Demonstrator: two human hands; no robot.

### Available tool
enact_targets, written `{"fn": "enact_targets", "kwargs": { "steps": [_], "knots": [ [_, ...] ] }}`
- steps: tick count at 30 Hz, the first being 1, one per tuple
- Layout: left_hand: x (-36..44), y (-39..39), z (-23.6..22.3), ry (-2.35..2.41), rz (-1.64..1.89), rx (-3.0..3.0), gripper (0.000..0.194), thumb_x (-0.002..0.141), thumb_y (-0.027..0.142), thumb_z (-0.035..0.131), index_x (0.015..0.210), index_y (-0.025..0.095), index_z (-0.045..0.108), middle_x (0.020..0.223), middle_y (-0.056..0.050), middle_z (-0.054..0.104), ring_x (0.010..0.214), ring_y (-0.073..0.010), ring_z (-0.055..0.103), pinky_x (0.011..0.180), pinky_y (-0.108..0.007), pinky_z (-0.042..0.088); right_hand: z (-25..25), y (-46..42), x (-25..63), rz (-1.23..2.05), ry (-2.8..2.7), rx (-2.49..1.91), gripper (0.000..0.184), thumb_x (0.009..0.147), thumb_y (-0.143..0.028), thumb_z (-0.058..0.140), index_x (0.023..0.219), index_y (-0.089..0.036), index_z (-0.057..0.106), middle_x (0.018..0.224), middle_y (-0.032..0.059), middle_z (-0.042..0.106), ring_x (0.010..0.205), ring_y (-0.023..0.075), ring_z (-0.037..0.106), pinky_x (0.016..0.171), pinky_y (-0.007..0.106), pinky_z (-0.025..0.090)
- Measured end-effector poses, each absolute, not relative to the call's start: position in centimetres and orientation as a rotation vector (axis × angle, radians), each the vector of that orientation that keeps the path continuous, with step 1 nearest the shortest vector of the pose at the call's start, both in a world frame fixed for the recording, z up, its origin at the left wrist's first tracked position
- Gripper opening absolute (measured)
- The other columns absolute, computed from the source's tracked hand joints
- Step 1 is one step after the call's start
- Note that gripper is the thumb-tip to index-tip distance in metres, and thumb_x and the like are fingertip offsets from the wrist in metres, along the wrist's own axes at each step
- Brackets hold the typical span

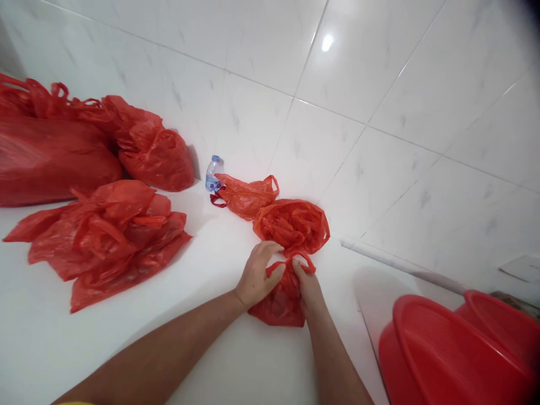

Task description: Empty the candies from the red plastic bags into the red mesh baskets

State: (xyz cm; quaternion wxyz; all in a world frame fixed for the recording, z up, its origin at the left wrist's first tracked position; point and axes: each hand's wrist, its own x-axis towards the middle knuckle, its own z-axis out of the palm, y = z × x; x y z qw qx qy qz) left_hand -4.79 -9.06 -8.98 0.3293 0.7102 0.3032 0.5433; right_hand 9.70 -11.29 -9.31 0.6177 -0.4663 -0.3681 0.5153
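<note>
A small red plastic bag (280, 306) with something inside that I cannot make out stands on the white table between my hands. My right hand (311, 289) is closed on its gathered top, beside a handle loop. My left hand (257, 277) curves around the other side. Its thumb touches the bag, and a gap shows between thumb and fingers. Just beyond my fingers sits an open orange-red plastic bag (293, 222) filled with crumpled bags. Another crumpled orange-red bag (248, 197) lies behind it to the left.
A small water bottle (215, 174) stands against the tiled wall (253, 112). To the left lies a pile of red bags (113, 239), with a large full red bag (50, 160) and a smaller one (158, 157) behind. Red plastic basins (447, 349) are at the right.
</note>
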Motion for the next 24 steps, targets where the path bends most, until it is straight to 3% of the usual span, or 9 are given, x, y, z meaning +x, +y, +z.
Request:
{"fn": "enact_targets", "kwargs": {
  "steps": [2,4,7,10,13,15,18,21,24],
  "knots": [
    [-4.9,-9.4,-8.7,0.66,1.336,2.118,0.029,0.085,0.029,0.052,0.112,0.025,0.062,0.122,-0.008,0.058,0.115,-0.0251,0.047,0.104,-0.041,0.03,-9.6,-11.1,9.8,1.192,-0.805,-1.092,0.02,0.076,-0.041,0.065,0.082,-0.022,0.063,0.077,-0.0006,0.063,0.072,0.0162,0.058,0.062,0.027,0.047],
    [-4.7,-9.4,-8.8,0.587,1.193,2.234,0.029,0.086,0.029,0.051,0.112,0.028,0.064,0.122,-0.007,0.06,0.112,-0.0266,0.049,0.102,-0.043,0.03,-9.9,-11.0,9.9,1.191,-0.769,-1.124,0.022,0.077,-0.043,0.062,0.082,-0.022,0.064,0.076,-0.0004,0.064,0.069,0.0155,0.058,0.055,0.025,0.046],
    [-4.4,-9.1,-9.1,0.605,1.1,2.302,0.034,0.084,0.028,0.054,0.117,0.028,0.061,0.126,-0.008,0.058,0.111,-0.0289,0.05,0.099,-0.045,0.032,-10.2,-10.9,10.3,1.205,-0.746,-1.221,0.026,0.078,-0.045,0.057,0.084,-0.022,0.067,0.067,-0.0017,0.063,0.047,0.0105,0.047,0.037,0.022,0.03],
    [-4.3,-8.7,-9.2,0.652,1.053,2.359,0.028,0.081,0.027,0.057,0.108,0.026,0.065,0.112,-0.009,0.062,0.1,-0.0279,0.054,0.091,-0.042,0.037,-10.7,-10.7,10.7,1.209,-0.786,-1.265,0.026,0.079,-0.042,0.054,0.087,-0.021,0.068,0.063,-0.0017,0.062,0.041,0.0088,0.04,0.034,0.022,0.022],
    [-4.4,-8.7,-9.3,0.679,1.019,2.314,0.013,0.082,0.023,0.054,0.083,0.024,0.067,0.085,-0.005,0.062,0.083,-0.0231,0.055,0.08,-0.037,0.041,-11.2,-10.6,11.1,1.248,-0.841,-1.215,0.027,0.079,-0.042,0.054,0.086,-0.02,0.069,0.057,-0.0016,0.06,0.04,0.0091,0.039,0.035,0.022,0.023],
    [-4.4,-8.9,-9.3,0.724,1.042,2.217,0.015,0.083,0.02,0.051,0.072,0.023,0.062,0.077,-0.003,0.058,0.08,-0.0208,0.054,0.077,-0.034,0.042,-11.2,-10.6,11.5,1.324,-0.898,-1.161,0.032,0.08,-0.043,0.052,0.089,-0.018,0.068,0.053,-0.0013,0.058,0.037,0.0086,0.037,0.035,0.022,0.022],
    [-4.1,-9.3,-9.5,0.785,1.104,2.004,0.018,0.082,0.017,0.048,0.066,0.02,0.055,0.082,-0.002,0.054,0.081,-0.0175,0.054,0.076,-0.031,0.044,-10.9,-10.8,12.3,1.473,-1.005,-1.068,0.039,0.08,-0.047,0.05,0.099,-0.016,0.066,0.054,0.0009,0.06,0.038,0.0092,0.04,0.037,0.02,0.023],
    [-4.0,-9.4,-9.7,0.791,1.129,1.857,0.019,0.083,0.015,0.045,0.066,0.02,0.051,0.087,-0.002,0.053,0.08,-0.0156,0.055,0.079,-0.031,0.045,-10.4,-11.0,12.9,1.557,-1.043,-0.95,0.046,0.078,-0.052,0.052,0.106,-0.017,0.064,0.064,0.0039,0.065,0.045,0.0108,0.048,0.043,0.021,0.032],
    [-4.0,-9.3,-9.6,0.825,1.151,1.823,0.018,0.084,0.017,0.046,0.067,0.02,0.053,0.088,-0.003,0.053,0.082,-0.0166,0.055,0.082,-0.033,0.045,-10.2,-11.0,13.1,1.586,-1.023,-0.907,0.061,0.079,-0.065,0.04,0.1,-0.016,0.068,0.068,0.0059,0.066,0.049,0.0123,0.05,0.047,0.023,0.036]
  ]
}}
